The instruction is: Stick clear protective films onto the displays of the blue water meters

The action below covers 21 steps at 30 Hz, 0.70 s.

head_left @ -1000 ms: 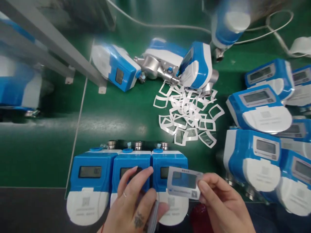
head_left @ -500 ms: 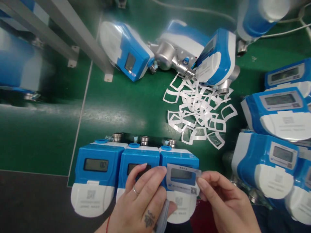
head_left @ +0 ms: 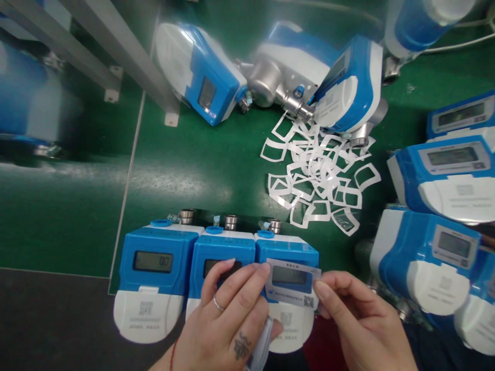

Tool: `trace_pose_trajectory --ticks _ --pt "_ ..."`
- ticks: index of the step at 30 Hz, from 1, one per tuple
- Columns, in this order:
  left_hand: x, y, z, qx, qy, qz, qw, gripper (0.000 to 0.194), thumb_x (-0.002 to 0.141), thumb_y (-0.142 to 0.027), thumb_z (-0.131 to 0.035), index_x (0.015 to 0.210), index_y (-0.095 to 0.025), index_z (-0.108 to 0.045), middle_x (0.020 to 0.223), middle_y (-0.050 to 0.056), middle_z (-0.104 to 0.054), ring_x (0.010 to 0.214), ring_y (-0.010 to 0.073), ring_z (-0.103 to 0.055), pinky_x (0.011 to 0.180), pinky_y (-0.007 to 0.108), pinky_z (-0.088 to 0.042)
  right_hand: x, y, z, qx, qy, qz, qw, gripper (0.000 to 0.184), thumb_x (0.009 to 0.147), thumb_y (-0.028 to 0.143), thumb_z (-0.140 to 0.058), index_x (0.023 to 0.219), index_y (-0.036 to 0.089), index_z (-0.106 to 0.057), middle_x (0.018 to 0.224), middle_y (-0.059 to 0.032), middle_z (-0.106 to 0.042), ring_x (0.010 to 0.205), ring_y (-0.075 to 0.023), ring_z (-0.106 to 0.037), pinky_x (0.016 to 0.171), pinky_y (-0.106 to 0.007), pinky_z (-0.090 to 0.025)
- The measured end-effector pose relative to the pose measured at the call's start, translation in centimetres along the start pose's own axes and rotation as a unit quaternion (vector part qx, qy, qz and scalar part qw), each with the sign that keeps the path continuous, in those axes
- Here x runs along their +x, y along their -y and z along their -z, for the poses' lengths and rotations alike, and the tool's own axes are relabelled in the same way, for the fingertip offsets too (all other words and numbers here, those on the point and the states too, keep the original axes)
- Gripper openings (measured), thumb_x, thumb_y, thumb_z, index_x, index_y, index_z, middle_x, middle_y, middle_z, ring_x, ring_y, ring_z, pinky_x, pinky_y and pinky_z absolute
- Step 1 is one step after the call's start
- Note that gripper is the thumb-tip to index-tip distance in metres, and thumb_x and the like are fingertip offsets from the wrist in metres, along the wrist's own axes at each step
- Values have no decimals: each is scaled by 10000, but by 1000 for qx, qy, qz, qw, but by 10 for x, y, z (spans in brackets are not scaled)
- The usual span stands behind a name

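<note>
the green tabletop [head_left: 204,175] carries all the work. on its right side stands a group of blue and white meters [head_left: 421,257], their faces turned up, perhaps so that they can be read. at the near edge, a row of three meters [head_left: 154,278] stands side by side, probably for easy reach. beyond the row lies a loose pile of white frames [head_left: 320,170], apart from both hands. the left hand [head_left: 232,324] lies across the middle meter, its fingertips at the left edge of a label [head_left: 286,295], maybe to steady it. the fingers of the right hand [head_left: 359,319] pinch the right edge, so the window lies over the rightmost display; whether it touches, i cannot tell. smallest, a sheaf of thin sheets [head_left: 261,348] is gripped under the left hand, seemingly to keep it close.
</note>
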<state>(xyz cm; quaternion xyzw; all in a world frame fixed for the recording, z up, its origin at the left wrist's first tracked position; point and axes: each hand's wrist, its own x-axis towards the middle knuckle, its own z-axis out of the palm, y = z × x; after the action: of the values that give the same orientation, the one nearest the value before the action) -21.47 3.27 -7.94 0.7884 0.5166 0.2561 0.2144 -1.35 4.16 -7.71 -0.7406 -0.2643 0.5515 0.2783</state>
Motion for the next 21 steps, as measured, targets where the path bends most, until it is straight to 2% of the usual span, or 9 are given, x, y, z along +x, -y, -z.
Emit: trace_pose_trajectory --ticks 8,14,21 --pt "2 0 2 -4 12 -10 1000 93 887 -249 -595 828 -180 -615 1178 75 -702 1088 181 -631 1090 346 -315 1 -5 3 1 7 -12 1000 261 658 417 -806 674 189 -679 555 -4 -567 495 -117 -508 446 -199 -453" --pt "5 -1 0 -6 26 0 1000 77 886 -251 -599 866 -185 -632 1184 72 -700 1074 186 -634 1069 349 -321 -1 -1 -1 14 0 -18 1000 276 652 416 -808 635 179 -668 529 -2 -556 476 -112 -499 433 -198 -445" --pt "2 1 -3 -4 10 -13 1000 86 880 -238 -601 838 -166 -619 1146 100 -714 1067 192 -631 1066 368 -325 -2 1 -9 43 -33 -19 998 282 647 409 -812 609 175 -659 493 16 -527 455 -98 -473 415 -187 -422"
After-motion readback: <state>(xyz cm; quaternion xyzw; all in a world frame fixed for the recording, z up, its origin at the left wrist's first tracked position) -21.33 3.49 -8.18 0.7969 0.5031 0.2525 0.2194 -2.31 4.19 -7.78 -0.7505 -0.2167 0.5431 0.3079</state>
